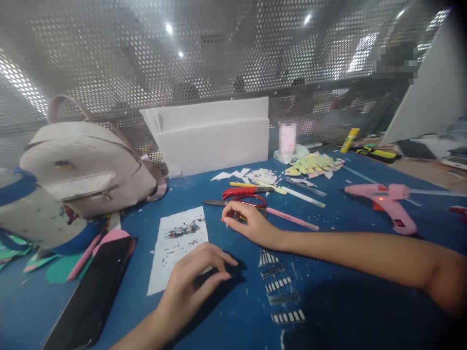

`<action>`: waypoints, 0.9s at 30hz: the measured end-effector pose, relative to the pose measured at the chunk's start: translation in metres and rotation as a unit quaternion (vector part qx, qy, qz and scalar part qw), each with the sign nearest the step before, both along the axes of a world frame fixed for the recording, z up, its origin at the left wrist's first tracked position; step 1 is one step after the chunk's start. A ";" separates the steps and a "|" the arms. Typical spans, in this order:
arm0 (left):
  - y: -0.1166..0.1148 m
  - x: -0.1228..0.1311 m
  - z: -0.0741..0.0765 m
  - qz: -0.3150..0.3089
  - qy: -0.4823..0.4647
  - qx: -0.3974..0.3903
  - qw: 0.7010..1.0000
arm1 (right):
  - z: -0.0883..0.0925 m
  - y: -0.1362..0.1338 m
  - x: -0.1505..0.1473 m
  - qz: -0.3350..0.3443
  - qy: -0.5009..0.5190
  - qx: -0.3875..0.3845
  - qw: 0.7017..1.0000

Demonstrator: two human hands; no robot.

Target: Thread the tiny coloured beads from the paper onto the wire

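My right hand [255,226] is over the table with thumb and forefinger curled to a pinch. A tiny orange-red speck shows at the fingertips; what it is, I cannot make out. Just behind this hand lie scissors with red handles [260,199], partly covered by it. My left hand [197,274] hovers at the lower right edge of a white paper sheet [155,270], fingers bent and apart from the thumb, holding nothing. Small multicoloured sequins or glitter bits [182,230] are scattered on that sheet. Below my right wrist, black-and-white striped pieces [279,284] lie in a column.
A pink glue gun [379,194] with a lit orange light lies at right. Behind are white scraps [260,176], a red-handled cutter [244,192], a pink pen [292,218] and yellow-green paper pieces [312,165]. A black phone [89,291] and beige backpack [83,160] occupy the left.
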State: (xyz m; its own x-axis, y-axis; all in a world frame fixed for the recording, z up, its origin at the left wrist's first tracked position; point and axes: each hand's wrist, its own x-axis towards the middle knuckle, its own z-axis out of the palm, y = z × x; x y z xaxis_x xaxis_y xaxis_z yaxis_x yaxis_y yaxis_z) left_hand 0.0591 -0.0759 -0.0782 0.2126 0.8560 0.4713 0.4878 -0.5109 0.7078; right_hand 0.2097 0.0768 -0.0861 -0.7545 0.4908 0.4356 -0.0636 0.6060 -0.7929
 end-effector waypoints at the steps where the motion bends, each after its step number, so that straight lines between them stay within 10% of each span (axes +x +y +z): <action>1: 0.000 0.001 0.000 -0.012 -0.003 -0.001 1.000 | 0.000 0.001 0.000 0.002 0.004 -0.019 1.000; 17: -0.003 0.001 -0.002 -0.004 -0.005 0.010 1.000 | -0.011 0.010 -0.004 -0.048 0.079 -0.108 0.990; 22: 0.000 -0.001 -0.003 0.045 0.003 -0.004 0.999 | -0.003 0.001 0.002 -0.072 0.064 0.040 0.995; 27: 0.002 -0.002 -0.002 0.076 0.003 -0.006 0.997 | 0.003 -0.007 0.006 0.122 0.014 0.184 0.975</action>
State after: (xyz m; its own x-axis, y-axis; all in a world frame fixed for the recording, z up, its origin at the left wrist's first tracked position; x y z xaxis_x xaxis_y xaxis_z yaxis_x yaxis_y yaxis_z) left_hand 0.0571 -0.0735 -0.0805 0.0825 0.8839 0.4603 0.5627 -0.4225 0.7105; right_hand 0.2162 0.0699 -0.0835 -0.8146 0.1047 0.5704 -0.2593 0.8140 -0.5198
